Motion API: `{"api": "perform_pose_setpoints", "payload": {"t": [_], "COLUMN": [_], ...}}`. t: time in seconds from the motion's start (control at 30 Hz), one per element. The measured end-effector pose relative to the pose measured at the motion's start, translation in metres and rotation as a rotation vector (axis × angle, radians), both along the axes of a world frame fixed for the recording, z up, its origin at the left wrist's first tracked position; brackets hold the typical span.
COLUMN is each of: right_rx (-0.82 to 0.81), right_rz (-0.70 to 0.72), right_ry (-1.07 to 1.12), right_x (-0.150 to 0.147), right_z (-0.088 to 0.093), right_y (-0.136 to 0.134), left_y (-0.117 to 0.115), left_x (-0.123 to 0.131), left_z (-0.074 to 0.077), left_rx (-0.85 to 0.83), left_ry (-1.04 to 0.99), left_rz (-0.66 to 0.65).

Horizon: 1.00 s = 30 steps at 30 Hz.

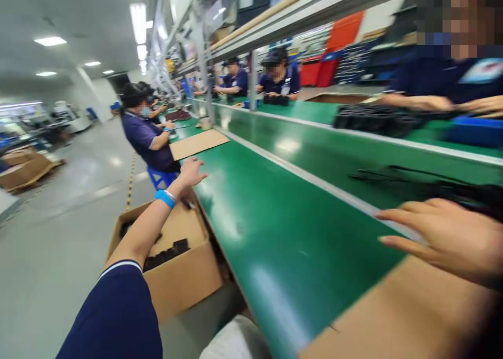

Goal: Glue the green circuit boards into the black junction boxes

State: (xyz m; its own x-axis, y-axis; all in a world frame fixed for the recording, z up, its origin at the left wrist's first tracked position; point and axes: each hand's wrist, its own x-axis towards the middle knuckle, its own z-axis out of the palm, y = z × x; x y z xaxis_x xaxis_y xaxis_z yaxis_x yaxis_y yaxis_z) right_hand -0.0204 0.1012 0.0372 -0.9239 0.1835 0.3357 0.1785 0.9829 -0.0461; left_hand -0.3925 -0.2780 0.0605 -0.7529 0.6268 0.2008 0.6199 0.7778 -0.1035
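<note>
My left hand (192, 172) hovers by the left edge of the green worktable (251, 202), fingers apart and nothing in it; a blue band circles its wrist. Just beyond it a flat cardboard sheet (199, 144) lies on the table. On the right, my right hand (444, 236) is stretched out, fingers extended and holding nothing, partly blurred. It is above a second cardboard sheet (393, 306) at the near right. Close behind that hand lies a dark bundle of what look like black cables (432, 181), too blurred to make out fully.
An open cardboard box (184, 280) with black parts (168, 254) stands left of the table, below my left arm. A co-worker (143, 128) sits further along this side. Across the divider, other people work near black parts (373, 119) and a blue tray (473, 130).
</note>
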Motion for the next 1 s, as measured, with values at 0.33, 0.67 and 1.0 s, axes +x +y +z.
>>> {"api": "perform_pose_setpoints", "payload": {"t": [0.33, 0.67, 1.0], "right_rx": [-0.074, -0.097, -0.2], "right_rz": [0.64, 0.52, 0.365], "right_ry": [-0.786, -0.765, -0.691], "right_x": [-0.281, -0.304, -0.312], "right_z": [-0.021, -0.167, -0.18], "right_y": [-0.413, -0.481, -0.435], "left_y": [-0.277, -0.283, -0.265], "left_x": [0.047, 0.049, 0.022], "left_z": [-0.145, -0.211, -0.209], "left_rx": [-0.233, -0.213, -0.085], "left_ry": [-0.517, -0.581, -0.541], "left_rz": [0.315, 0.106, 0.179]}}
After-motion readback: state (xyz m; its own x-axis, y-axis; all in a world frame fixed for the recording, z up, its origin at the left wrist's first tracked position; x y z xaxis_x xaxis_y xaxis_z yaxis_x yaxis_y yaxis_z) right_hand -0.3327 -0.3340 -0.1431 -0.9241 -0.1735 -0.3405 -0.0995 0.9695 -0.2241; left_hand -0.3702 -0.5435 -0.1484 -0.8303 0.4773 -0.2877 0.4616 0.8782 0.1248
